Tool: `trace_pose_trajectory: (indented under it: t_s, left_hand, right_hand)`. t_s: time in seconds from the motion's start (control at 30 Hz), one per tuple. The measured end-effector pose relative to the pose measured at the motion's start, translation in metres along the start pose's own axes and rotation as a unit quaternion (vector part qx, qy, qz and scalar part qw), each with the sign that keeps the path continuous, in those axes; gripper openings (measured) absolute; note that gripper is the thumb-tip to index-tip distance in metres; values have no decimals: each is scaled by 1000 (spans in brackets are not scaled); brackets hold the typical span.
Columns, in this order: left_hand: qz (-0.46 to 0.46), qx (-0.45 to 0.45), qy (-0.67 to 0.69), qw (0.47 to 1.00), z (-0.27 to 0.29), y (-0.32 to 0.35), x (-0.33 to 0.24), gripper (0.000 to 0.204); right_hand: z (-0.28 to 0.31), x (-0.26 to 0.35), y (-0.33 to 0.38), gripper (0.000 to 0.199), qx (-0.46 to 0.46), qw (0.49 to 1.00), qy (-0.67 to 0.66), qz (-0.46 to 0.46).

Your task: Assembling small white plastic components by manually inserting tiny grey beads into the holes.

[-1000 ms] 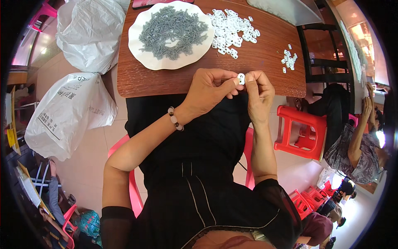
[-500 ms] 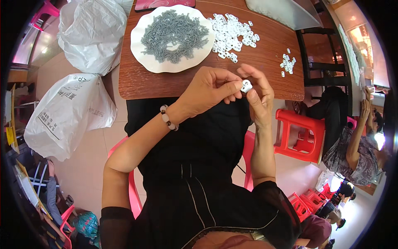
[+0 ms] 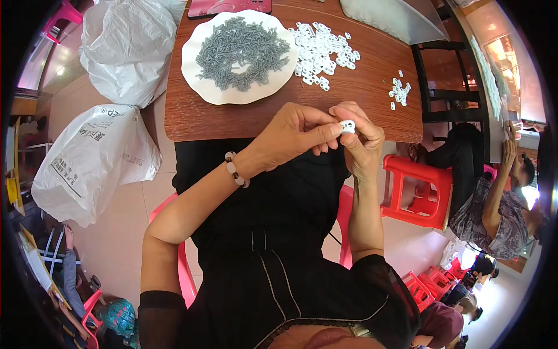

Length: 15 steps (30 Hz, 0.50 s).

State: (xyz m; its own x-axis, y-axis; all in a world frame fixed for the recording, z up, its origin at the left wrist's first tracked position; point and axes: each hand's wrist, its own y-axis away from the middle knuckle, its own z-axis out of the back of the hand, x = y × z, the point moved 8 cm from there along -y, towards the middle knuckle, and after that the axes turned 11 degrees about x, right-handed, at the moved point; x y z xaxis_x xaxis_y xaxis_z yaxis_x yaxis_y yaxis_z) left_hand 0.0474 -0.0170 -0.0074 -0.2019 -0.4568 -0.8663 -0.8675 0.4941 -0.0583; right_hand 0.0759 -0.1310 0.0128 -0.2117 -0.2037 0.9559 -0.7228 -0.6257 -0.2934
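Note:
A small white plastic piece with two dark holes [image 3: 347,126] is pinched between my hands, just off the table's near edge. My left hand [image 3: 302,131], with a beaded bracelet at its wrist, grips its left side between thumb and forefinger. The fingers of my right hand [image 3: 363,134] close on the piece from the other side. Beyond my hands stands a white wavy-rimmed plate [image 3: 195,81] heaped with small grey translucent pins [image 3: 241,52]. Right of the plate lies a pile of similar white plastic pieces [image 3: 319,52], and a smaller group [image 3: 399,92] sits farther right.
The brown wooden table [image 3: 215,122] holds a pink phone [image 3: 229,6] at its far edge. White sacks [image 3: 99,160] stand on the floor at left. A red stool [image 3: 418,192] is at right, near a seated person [image 3: 494,215]. More people sit in the lower corners.
My right fingers have closed in around the white piece, where they were spread before. The piece has turned and dropped slightly. The whole view has shifted a little.

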Motion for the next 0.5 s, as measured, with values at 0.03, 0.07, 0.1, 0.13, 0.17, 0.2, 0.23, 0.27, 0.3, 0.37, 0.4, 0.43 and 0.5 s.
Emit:
trace_pose_trajectory:
  t_s: [0.03, 0.07, 0.1, 0.13, 0.17, 0.2, 0.23, 0.27, 0.3, 0.37, 0.4, 0.43, 0.5]
  left_hand:
    - [4, 1, 13, 1000, -2, 0, 3, 22]
    - [4, 2, 13, 1000, -4, 0, 4, 22]
    - [-3, -10, 33, 999, -3, 1, 6, 21]
    - [-10, -22, 54, 998, -1, 3, 6, 21]
    - [-10, -23, 54, 998, -1, 4, 7, 21]
    - [-10, -37, 79, 996, 1, 5, 8, 21]
    - [-11, -50, 104, 993, 3, 6, 10, 20]
    - [-11, -50, 104, 993, 3, 6, 11, 20]
    - [-17, -56, 104, 993, 3, 6, 11, 20]
    - [-23, -62, 103, 992, 2, 7, 11, 19]
    - [-34, -82, 51, 995, 2, 8, 7, 19]
    - [-45, -101, -1, 994, 3, 9, 2, 19]
    - [-60, -115, -26, 991, -1, 10, -4, 18]
  right_hand:
    - [2, 2, -1, 41, -2, 1000, 14, 22]
    - [3, 5, -1, 40, -3, 999, 28, 44]
    - [2, 5, -1, 40, -3, 999, 27, 44]
    - [0, 4, -1, 39, -12, 999, 23, 37]
    - [0, 3, -1, 39, -22, 999, 19, 30]
    - [-1, 4, -1, 39, -22, 999, 19, 30]
    - [-2, 4, -2, 39, -18, 999, 26, 31]
    - [-3, 4, -2, 39, -14, 999, 33, 31]
    - [-4, 5, -3, 39, -14, 999, 32, 32]
    - [-5, 6, -2, 40, -17, 998, 45, 27]
    - [-5, 6, -2, 40, -17, 998, 45, 27]
    - [-5, 7, -2, 40, -19, 998, 57, 34]
    - [-5, 8, 0, 40, -20, 997, 69, 42]
